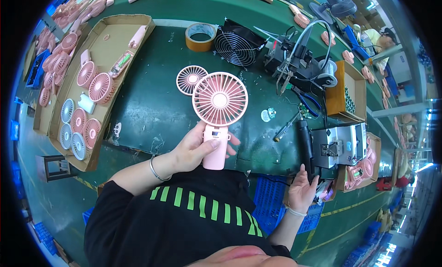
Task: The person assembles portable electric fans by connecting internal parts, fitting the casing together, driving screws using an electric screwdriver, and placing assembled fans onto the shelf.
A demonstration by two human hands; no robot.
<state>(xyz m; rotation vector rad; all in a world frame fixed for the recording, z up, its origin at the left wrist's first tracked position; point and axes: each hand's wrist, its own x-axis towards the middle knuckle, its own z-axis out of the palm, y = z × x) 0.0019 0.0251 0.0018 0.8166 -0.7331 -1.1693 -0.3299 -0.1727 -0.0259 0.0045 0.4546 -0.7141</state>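
My left hand (189, 149) is wrapped round the handle of a pink handheld fan (220, 101), thumb on its front near a small dark display. The fan stands upright, its round grille facing me. Behind it, on the green bench, lies a separate pale pink fan grille (189, 78). At the bench's right front edge, my right hand (301, 191) is palm up with its fingers apart and nothing in it. Its fingertips are by the lower end of a black cylindrical tool (304, 142); whether they touch it I cannot tell.
Left, a cardboard tray (99, 124) holds fan parts. At the back are a tape roll (200, 36) and a black cooling fan (237, 43). To the right: a soldering machine (287, 59), pliers (309, 103), a screwdriver (286, 126), a wooden box (336, 89) and a grey metal device (338, 145).
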